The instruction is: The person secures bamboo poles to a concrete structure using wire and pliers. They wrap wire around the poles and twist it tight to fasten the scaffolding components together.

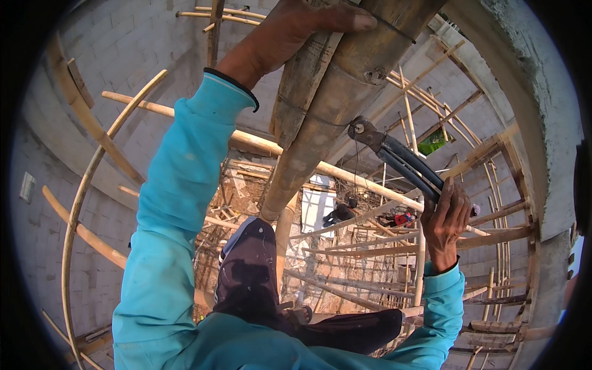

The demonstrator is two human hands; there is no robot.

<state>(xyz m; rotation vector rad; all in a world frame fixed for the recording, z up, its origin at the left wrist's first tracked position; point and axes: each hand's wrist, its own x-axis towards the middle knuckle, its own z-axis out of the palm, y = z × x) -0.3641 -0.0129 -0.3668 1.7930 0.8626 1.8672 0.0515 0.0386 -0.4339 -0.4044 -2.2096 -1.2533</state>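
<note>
High up at the top of the view, my left hand (pixel 296 31) is wrapped round a thick bamboo pole (pixel 327 117), its thumb lying across the front. A rough wooden board (pixel 305 86) runs alongside the pole, bound to it by thin wire (pixel 327 121). On the right, my right hand (pixel 445 216) closes around the dark handles of a pair of pincers (pixel 410 161). The pincers' jaws are at the wire on the pole's right side; whether they bite it I cannot make out. A loose wire end hangs below the jaws.
Bamboo scaffolding poles (pixel 364 182) cross below and around me. Far down is the ground (pixel 246 185) with debris and people (pixel 399 219). Grey block walls (pixel 123 49) rise on the left; a concrete edge (pixel 530 92) curves along the right. My bent leg (pixel 250 265) is beside the pole's lower end.
</note>
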